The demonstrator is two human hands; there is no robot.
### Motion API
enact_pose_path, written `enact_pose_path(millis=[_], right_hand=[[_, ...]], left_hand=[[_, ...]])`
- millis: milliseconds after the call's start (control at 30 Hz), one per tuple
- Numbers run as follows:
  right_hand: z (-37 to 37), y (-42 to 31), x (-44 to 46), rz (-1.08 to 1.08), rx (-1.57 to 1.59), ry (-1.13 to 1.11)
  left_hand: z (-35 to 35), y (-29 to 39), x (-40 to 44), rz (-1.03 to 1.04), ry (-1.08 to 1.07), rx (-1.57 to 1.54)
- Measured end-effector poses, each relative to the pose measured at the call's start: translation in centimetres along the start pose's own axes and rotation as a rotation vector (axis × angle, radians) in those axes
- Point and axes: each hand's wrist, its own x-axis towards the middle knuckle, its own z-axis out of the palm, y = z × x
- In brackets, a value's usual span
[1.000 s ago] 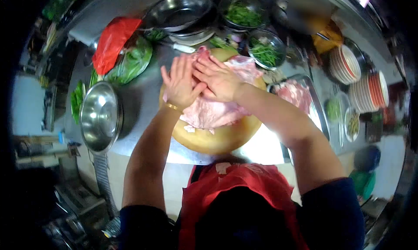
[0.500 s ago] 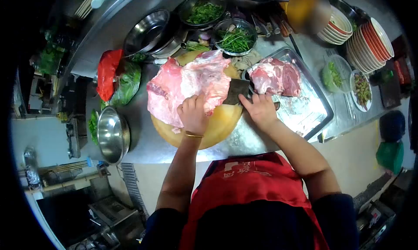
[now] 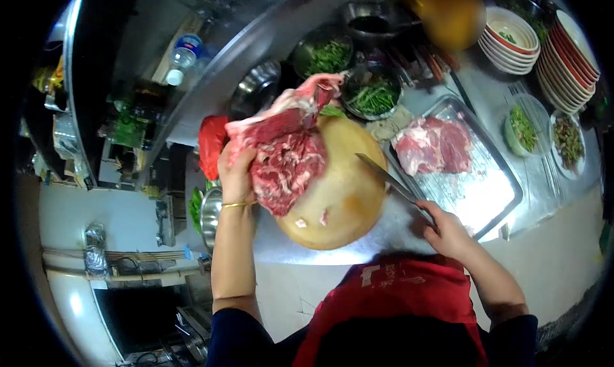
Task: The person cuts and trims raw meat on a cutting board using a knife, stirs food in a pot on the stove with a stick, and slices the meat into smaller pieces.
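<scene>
My left hand (image 3: 235,175) grips the left edge of a large slab of raw meat (image 3: 284,152), whose dark red side shows. The slab is tilted up over the left part of a round yellow chopping board (image 3: 348,210), and its underside is hidden. Closed around a handle, my right hand (image 3: 449,232) holds a cleaver (image 3: 389,180) with the blade seen nearly edge-on, its tip over the board's right side. Small meat scraps (image 3: 323,218) lie on the board.
Right of the board, a metal tray (image 3: 505,175) bears another piece of raw meat (image 3: 432,146). Bowls of chopped greens (image 3: 374,98) stand behind. Stacked bowls (image 3: 508,40) are at the back right, a red bag (image 3: 212,146) and a steel bowl (image 3: 210,218) at the left.
My left hand has lifted and turned the slab leftward, so its red side shows instead of the pale one. My right hand has taken the cleaver by its handle. The view has shifted.
</scene>
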Motion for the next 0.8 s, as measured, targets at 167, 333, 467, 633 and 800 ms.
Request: enact_pose_path(millis=[167, 333, 467, 633, 800], right_hand=[[-1.0, -0.5, -0.1, 0.057, 0.153, 0.050], [-0.4, 0.6, -1.7, 0.083, 0.233, 0.176], [0.6, 2.0, -3.7, 0.205, 0.435, 0.228], [0.2, -0.1, -6.7, 0.282, 0.431, 0.162], [2.1, -1.4, -7.6, 0.346, 0.312, 0.189]], left_hand=[[-2.1, 4.1, -1.3, 0.102, -0.072, -0.211], [-4.5, -4.0, -4.1, -0.218, -0.002, -0.616], [-3.1, -15.8, -8.4, -0.362, 0.337, -0.694], [-8.8, -19.4, -6.3, -0.417, 0.269, -0.910], [-7.4, -20.7, -10.9, -0.176, 0.188, -0.961]])
